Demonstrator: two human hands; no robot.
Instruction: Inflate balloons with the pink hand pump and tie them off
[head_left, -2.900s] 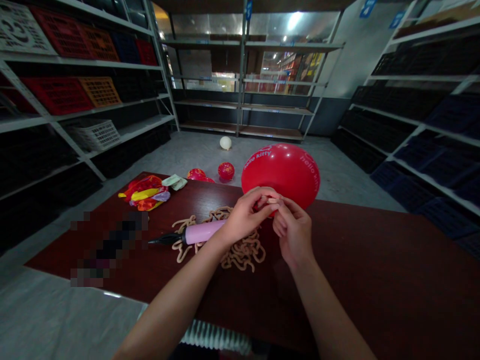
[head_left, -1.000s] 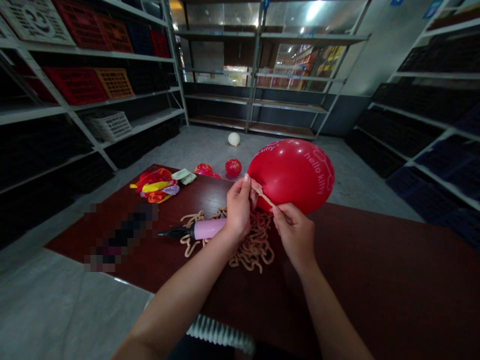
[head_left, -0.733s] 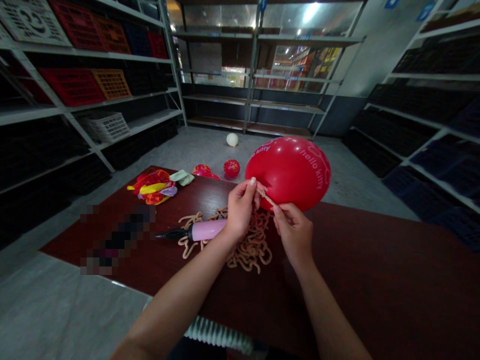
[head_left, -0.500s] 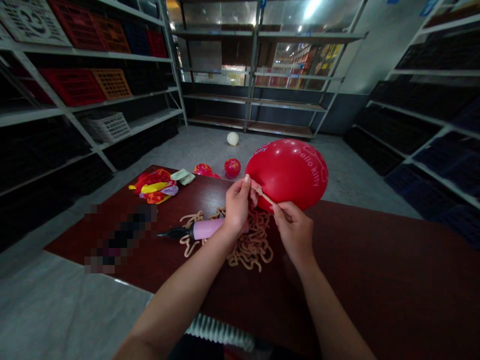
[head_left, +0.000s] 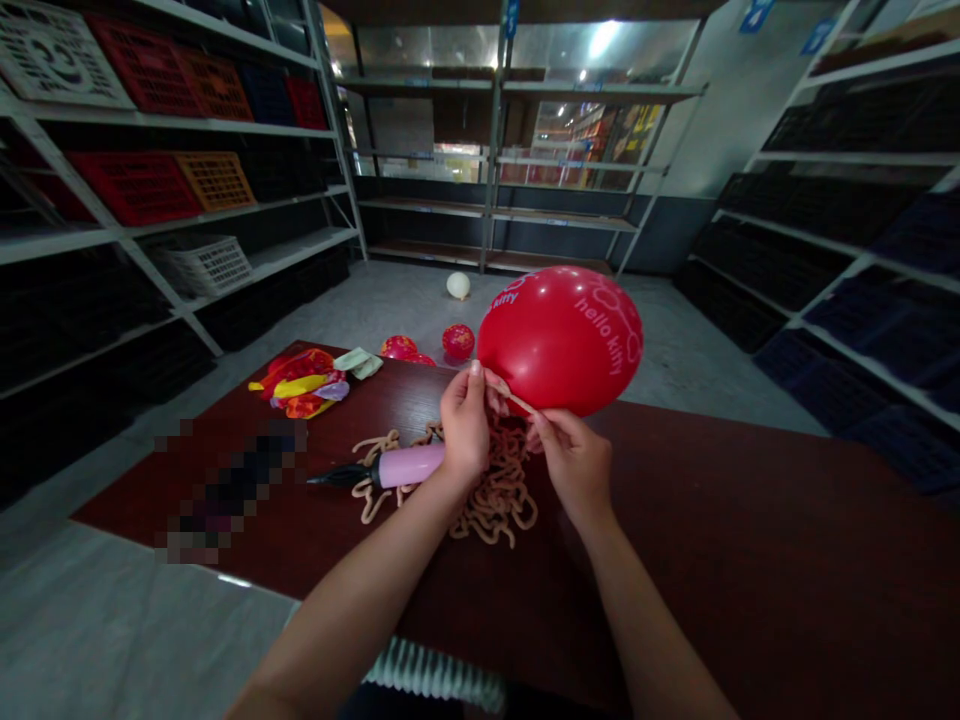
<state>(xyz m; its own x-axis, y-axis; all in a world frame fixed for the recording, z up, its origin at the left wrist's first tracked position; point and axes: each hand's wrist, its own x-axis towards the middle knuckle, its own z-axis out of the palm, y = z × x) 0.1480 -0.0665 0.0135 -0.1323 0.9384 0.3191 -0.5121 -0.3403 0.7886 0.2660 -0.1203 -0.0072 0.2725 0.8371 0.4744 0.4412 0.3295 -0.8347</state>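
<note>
A large inflated red balloon (head_left: 562,335) with "hello kitty" lettering floats up against my hands, above the table. At its lower left, my left hand (head_left: 465,420) pinches the balloon's neck, partly hidden by the fingers. A thin tan cord (head_left: 517,402) runs taut from that neck to my right hand (head_left: 576,455), which is closed on its end between thumb and finger. Beneath the hands lies a tangled heap of tan cords (head_left: 491,510). A pink hand pump (head_left: 411,466) with a black nozzle rests on the heap, partly behind my left wrist.
Limp coloured balloons (head_left: 304,385) lie at the left of the dark brown table (head_left: 750,540), near a blurred-out object (head_left: 240,485). Beyond the far edge, small red balloons (head_left: 458,342) and a white balloon (head_left: 458,286) sit on the floor. Shelves with crates (head_left: 139,187) surround the room.
The whole view has shifted slightly, with everything a little further left. The tan cord between my hands now looks straighter; before, it was bunched near the balloon's neck. Both hands keep their pinch.
</note>
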